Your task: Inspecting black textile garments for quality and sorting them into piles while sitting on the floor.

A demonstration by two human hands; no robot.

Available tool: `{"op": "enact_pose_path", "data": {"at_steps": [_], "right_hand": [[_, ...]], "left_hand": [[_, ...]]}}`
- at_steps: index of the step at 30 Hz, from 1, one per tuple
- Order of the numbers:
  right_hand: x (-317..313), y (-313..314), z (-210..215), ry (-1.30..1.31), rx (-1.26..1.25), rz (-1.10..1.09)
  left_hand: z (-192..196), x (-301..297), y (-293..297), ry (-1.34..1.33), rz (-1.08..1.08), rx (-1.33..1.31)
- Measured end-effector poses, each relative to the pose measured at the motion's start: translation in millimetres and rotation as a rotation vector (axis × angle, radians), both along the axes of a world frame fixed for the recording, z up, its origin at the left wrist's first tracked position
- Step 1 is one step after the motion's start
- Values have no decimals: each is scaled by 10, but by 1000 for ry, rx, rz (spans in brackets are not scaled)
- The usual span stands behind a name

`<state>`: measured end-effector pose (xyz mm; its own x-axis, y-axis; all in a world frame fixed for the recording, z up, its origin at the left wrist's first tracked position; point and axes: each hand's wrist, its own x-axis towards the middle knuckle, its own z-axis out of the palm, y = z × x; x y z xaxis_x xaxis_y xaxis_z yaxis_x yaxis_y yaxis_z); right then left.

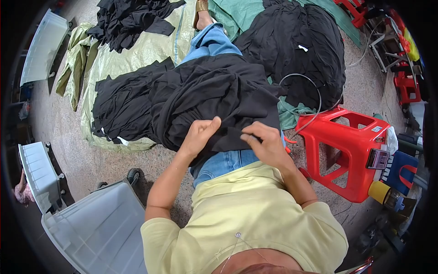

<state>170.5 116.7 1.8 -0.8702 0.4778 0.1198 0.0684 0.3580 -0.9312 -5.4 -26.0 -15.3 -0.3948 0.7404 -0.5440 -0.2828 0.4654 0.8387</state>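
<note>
A black cloth garment [223,91] lies bunched across my lap over blue jeans. My left hand [200,136] is closed at the garment's near edge, its thumb raised and its fingers curled into the dark fabric. To the right, my right hand [266,140] pinches a fold of the same black garment between thumb and fingers. A small flap of the cloth stands up between the two hands. The fingertips of my left hand are partly hidden.
More black garments [123,102] spread leftward over a pale woven sheet [86,118]. Heaps of dark cloth lie ahead [130,23] and at the far right [292,41]. A red plastic stool [315,141] stands to my right. Translucent bins [100,228] line the left.
</note>
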Motion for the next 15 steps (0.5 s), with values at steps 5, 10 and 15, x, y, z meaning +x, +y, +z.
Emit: {"op": "enact_pose_path", "data": {"at_steps": [5,10,15], "right_hand": [[-53,-178,63,7,267,207],[-49,-134,36,-22,62,-8],[-70,30,14,-154,-277,-125]], "left_hand": [[24,-48,416,752,-566,-92],[-82,159,534,-303,158,239],[-102,178,374,-415,278,254]]}}
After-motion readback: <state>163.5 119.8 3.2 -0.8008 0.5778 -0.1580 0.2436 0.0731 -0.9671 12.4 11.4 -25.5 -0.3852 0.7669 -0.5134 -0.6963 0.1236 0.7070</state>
